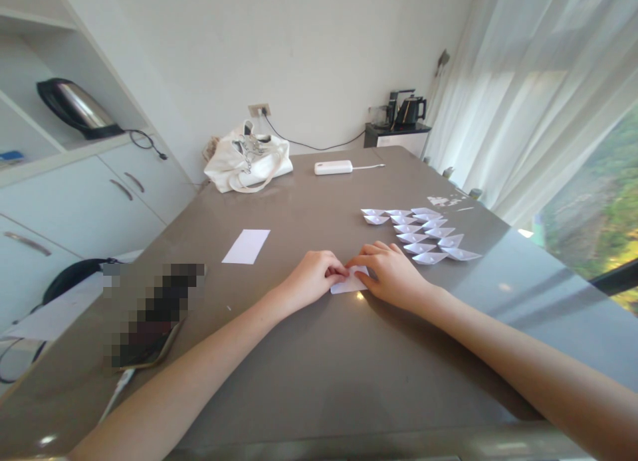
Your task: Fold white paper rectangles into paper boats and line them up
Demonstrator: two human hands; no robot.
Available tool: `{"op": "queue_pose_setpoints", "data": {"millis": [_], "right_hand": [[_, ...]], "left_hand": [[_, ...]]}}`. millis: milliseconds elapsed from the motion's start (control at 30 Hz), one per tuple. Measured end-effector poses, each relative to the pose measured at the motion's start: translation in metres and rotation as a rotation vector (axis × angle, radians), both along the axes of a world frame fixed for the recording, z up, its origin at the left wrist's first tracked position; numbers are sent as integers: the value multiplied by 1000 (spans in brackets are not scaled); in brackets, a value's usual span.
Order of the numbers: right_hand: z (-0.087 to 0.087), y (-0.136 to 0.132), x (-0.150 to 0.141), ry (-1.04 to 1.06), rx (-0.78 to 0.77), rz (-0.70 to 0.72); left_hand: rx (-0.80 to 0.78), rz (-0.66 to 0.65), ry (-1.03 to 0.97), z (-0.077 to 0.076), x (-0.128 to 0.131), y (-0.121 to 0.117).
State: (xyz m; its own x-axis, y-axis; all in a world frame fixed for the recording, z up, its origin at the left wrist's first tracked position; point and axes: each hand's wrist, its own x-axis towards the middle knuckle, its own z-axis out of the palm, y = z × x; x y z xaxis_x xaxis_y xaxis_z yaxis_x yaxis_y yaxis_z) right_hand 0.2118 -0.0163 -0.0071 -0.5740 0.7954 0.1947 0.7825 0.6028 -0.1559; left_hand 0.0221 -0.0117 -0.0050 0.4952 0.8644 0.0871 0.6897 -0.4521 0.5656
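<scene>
Both of my hands meet over a small folded white paper (347,285) lying on the grey table (309,374). My left hand (314,277) is curled, its fingertips pinching the paper's left upper edge. My right hand (391,273) lies over the paper's right side, fingers bent and pressing it down. Most of the paper is hidden under the fingers. Just right of my right hand lie several finished white paper boats (421,234) in rows. A flat white paper sheet (246,246) rests to the left, apart from my hands.
A phone (149,341) with a cable lies near the table's left front edge. At the far end sit a white handbag (248,159) and a white power bank (333,167). Small paper scraps (443,200) lie near the right edge. Cabinets stand left, curtains right.
</scene>
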Motion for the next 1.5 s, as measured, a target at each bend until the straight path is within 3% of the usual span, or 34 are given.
{"op": "queue_pose_setpoints", "data": {"millis": [400,767,1100,1300,1500], "right_hand": [[1,-1,-2,-73,50,14],[6,-3,-4,-177,89,110],[2,-1,-2,-120,44,102],[0,1,-1,-68,-9,59],[0,0,0,-57,6,59]], "left_hand": [[43,-28,33,0,1,0],[60,-77,14,0,-1,2],[70,34,38,0,-4,3],[179,-56,163,3,-6,0],[176,-40,282,7,-11,-2]]}}
